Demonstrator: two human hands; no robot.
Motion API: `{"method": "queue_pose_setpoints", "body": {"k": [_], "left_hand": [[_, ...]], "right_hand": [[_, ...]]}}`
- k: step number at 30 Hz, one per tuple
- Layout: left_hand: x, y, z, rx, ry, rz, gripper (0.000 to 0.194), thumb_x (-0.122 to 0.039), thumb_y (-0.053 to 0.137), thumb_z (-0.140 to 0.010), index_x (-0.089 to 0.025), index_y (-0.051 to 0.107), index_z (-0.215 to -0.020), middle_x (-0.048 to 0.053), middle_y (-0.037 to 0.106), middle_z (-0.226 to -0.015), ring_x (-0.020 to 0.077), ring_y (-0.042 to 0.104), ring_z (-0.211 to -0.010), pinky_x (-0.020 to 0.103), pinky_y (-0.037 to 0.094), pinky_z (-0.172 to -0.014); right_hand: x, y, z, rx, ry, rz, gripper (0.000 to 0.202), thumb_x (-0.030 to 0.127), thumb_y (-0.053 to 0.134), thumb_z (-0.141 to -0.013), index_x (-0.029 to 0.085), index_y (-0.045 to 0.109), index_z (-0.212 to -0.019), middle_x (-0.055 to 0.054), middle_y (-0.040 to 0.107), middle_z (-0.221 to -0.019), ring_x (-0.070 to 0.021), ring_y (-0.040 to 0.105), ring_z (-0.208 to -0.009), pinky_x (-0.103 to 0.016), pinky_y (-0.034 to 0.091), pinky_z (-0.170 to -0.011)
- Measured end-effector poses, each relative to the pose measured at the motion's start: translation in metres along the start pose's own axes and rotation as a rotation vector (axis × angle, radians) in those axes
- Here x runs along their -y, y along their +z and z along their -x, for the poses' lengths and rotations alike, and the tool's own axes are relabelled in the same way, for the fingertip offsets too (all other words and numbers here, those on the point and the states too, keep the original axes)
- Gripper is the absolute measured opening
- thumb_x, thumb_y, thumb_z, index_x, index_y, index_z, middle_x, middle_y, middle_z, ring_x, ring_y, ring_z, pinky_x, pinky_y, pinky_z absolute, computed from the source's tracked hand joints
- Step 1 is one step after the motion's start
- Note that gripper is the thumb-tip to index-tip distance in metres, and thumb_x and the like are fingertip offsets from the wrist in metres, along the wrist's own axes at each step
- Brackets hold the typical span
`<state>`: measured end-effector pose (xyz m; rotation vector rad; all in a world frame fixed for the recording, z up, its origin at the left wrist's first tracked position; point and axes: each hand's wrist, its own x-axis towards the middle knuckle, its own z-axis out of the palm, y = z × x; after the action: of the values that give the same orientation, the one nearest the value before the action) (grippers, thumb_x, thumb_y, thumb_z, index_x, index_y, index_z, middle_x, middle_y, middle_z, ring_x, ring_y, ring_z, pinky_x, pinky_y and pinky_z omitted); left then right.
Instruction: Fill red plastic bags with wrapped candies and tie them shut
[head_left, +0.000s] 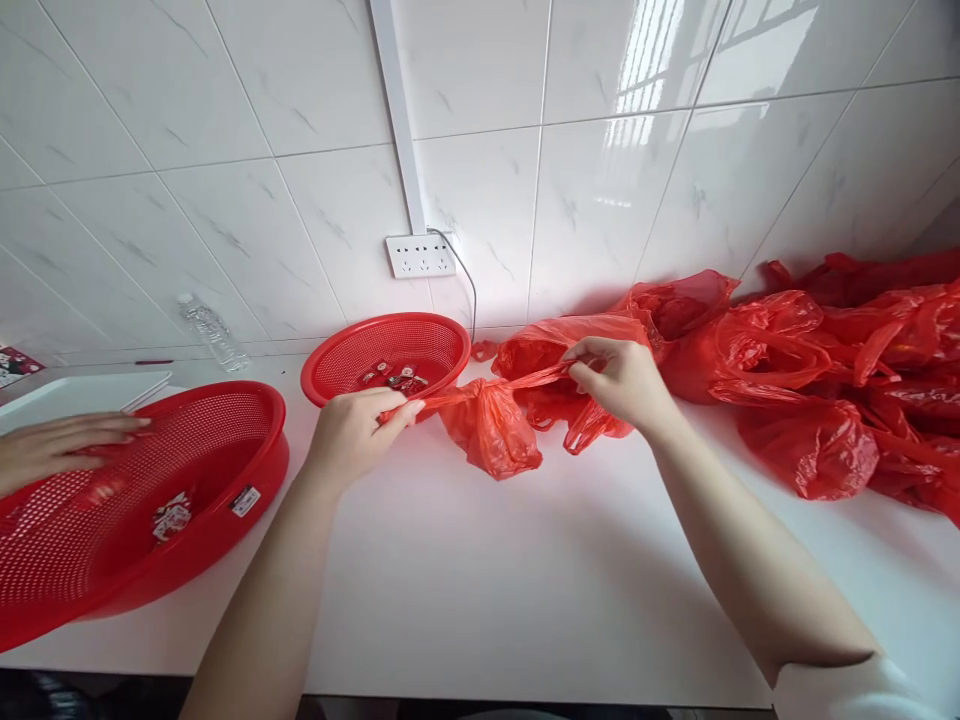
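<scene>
A small red plastic bag (495,438) hangs just over the white table, its two handles drawn out sideways from a twisted or knotted neck. My left hand (361,430) is closed on the left handle, in front of the small red basket (315,372). The other handle is pinched between the thumb and fingers of my right hand (611,375), beside more red bags (574,330). What the small bag contains is hidden by the plastic. Several small wrapped pieces (401,378) lie in the small basket.
At the left, another person's hand (71,445) reaches over a large red basket (274,430) holding some small packets (171,518). Several filled red bags (817,440) crowd the right side. A clear bottle (214,335), a white tray (82,392) and a power strip (421,257) are near the wall.
</scene>
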<state>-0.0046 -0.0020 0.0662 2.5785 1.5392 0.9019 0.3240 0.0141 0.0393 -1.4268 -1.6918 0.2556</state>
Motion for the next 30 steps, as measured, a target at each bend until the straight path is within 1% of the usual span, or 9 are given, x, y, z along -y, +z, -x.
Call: {"method": "queue_pose_setpoints", "body": {"k": [6,9,11,14,16,19,23,27,30], "left_hand": [[0.020,0.018,0.017,0.121,-0.165,0.234,0.035,-0.045,0.055,-0.087,-0.018,0.066,-0.067,0.000,0.064,-0.066,0.0132,0.058,-0.063,0.025,0.042,-0.061],[0.027,0.038,0.017,0.224,-0.092,0.565,0.033,-0.050,0.064,-0.081,-0.017,0.067,-0.087,0.006,0.069,-0.091,0.0202,0.064,-0.088,0.030,0.049,-0.079],[0.031,0.055,0.020,0.261,-0.010,0.717,0.054,-0.052,0.074,-0.071,-0.019,0.062,-0.111,0.012,0.062,-0.121,0.0284,0.057,-0.116,0.039,0.046,-0.098],[0.030,0.089,0.029,0.236,0.006,0.684,0.092,-0.049,0.083,-0.061,-0.027,0.041,-0.140,0.014,0.042,-0.147,0.0341,0.031,-0.141,0.049,0.033,-0.112],[0.025,0.111,0.036,0.248,-0.024,0.616,0.098,-0.046,0.084,-0.060,-0.031,0.035,-0.143,0.012,0.038,-0.151,0.0343,0.022,-0.145,0.053,0.031,-0.112],[0.016,0.135,0.042,0.238,-0.034,0.603,0.086,-0.039,0.081,-0.065,-0.028,0.041,-0.140,0.012,0.048,-0.142,0.0326,0.038,-0.137,0.051,0.038,-0.108],[0.012,0.146,0.041,0.173,-0.107,0.618,0.038,-0.037,0.069,-0.078,-0.018,0.063,-0.111,0.010,0.068,-0.102,0.0264,0.063,-0.099,0.043,0.051,-0.088],[0.013,0.145,0.041,0.119,-0.231,0.631,0.021,-0.040,0.068,-0.078,-0.020,0.064,-0.082,0.003,0.061,-0.078,0.0199,0.060,-0.078,0.033,0.050,-0.070],[0.012,0.141,0.043,0.148,-0.288,0.661,0.030,-0.040,0.065,-0.080,-0.020,0.053,-0.061,0.000,0.046,-0.062,0.0145,0.050,-0.064,0.028,0.044,-0.058]], "right_hand": [[-0.031,-0.010,0.008,0.173,0.083,0.086,0.017,0.019,0.054,-0.077,0.020,0.070,-0.082,-0.002,0.068,-0.069,-0.0162,0.061,-0.059,-0.028,0.048,-0.055],[-0.019,-0.021,0.013,0.442,-0.074,-0.114,0.027,0.022,0.066,-0.077,0.022,0.068,-0.104,-0.006,0.071,-0.100,-0.0193,0.068,-0.081,-0.031,0.056,-0.066],[-0.006,-0.023,0.017,0.489,-0.211,-0.253,0.039,0.028,0.070,-0.078,0.024,0.063,-0.117,-0.008,0.065,-0.120,-0.0224,0.066,-0.101,-0.037,0.057,-0.081],[0.008,-0.001,0.025,0.480,-0.339,-0.285,0.056,0.036,0.074,-0.077,0.026,0.055,-0.128,-0.009,0.056,-0.133,-0.0260,0.055,-0.122,-0.044,0.049,-0.101],[0.008,0.027,0.031,0.539,-0.346,-0.210,0.073,0.038,0.079,-0.070,0.025,0.049,-0.135,-0.012,0.051,-0.138,-0.0293,0.050,-0.128,-0.045,0.045,-0.105],[-0.001,0.069,0.038,0.638,-0.313,-0.108,0.071,0.028,0.075,-0.073,0.021,0.044,-0.137,-0.016,0.054,-0.132,-0.0293,0.058,-0.116,-0.042,0.051,-0.092],[-0.012,0.097,0.041,0.592,-0.338,-0.086,0.048,0.019,0.065,-0.080,0.022,0.051,-0.126,-0.008,0.062,-0.107,-0.0202,0.063,-0.089,-0.031,0.050,-0.076],[-0.016,0.104,0.042,0.488,-0.339,-0.123,0.034,0.012,0.062,-0.078,0.019,0.056,-0.110,-0.006,0.059,-0.096,-0.0157,0.059,-0.077,-0.027,0.046,-0.070],[-0.017,0.107,0.042,0.450,-0.338,-0.135,0.028,0.008,0.060,-0.075,0.018,0.059,-0.101,-0.005,0.058,-0.090,-0.0147,0.056,-0.074,-0.025,0.045,-0.067]]}}
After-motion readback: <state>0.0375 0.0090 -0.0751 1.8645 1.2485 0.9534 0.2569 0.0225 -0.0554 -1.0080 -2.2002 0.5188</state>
